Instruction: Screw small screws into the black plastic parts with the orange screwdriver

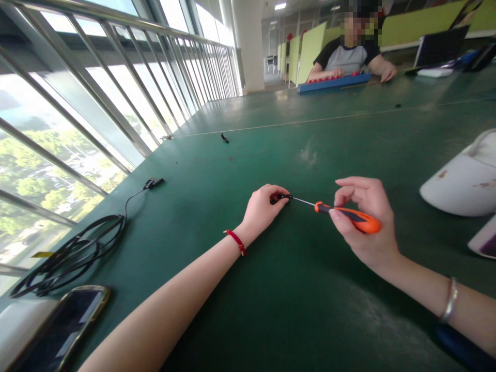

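Observation:
My left hand pinches a small black piece just above the green table; its kind is too small to make out, and the fingers cover part of it. In my right hand is a screwdriver with an orange and black handle. Thumb and fingers hold the handle, some fingers loosely curled. The thin metal shaft points left, and its tip meets the black piece at my left fingertips. A red cord circles my left wrist, a silver bangle my right.
Coiled black cable and a phone lie at left, near a metal railing. A small black bit rests farther back. White containers stand at right. Across the table a person sits behind a blue tray.

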The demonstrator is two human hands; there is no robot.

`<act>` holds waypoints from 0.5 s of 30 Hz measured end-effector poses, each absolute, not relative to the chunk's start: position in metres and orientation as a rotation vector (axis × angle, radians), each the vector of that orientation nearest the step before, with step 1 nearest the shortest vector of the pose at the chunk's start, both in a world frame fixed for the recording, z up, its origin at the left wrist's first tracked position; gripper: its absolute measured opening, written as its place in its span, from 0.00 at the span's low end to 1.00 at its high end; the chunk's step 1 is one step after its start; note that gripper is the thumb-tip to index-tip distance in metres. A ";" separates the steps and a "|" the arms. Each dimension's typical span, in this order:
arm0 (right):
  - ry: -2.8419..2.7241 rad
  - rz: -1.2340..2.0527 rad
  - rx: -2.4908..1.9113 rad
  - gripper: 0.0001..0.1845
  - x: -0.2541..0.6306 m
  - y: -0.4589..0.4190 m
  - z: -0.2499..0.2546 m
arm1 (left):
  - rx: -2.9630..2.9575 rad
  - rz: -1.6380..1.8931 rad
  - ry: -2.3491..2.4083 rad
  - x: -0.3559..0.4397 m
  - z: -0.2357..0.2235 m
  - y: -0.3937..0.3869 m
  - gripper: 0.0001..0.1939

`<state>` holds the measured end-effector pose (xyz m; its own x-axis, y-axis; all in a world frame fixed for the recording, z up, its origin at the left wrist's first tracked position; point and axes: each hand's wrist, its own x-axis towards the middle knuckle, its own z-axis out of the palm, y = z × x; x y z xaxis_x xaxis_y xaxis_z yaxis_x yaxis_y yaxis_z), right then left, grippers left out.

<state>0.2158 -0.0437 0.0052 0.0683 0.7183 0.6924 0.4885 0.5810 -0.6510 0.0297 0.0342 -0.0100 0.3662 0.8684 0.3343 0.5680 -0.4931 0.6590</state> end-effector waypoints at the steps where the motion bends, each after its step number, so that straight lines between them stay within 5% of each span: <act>1: -1.603 0.230 -1.072 0.13 0.215 -0.045 0.007 | 2.196 0.929 1.250 0.030 -0.010 0.034 0.08; 5: -1.652 0.186 -1.122 0.03 0.213 -0.049 0.011 | 2.194 0.928 1.258 0.030 -0.009 0.034 0.08; 15: -1.595 0.236 -1.052 0.16 0.216 -0.045 0.005 | 2.197 0.926 1.251 0.030 -0.009 0.034 0.08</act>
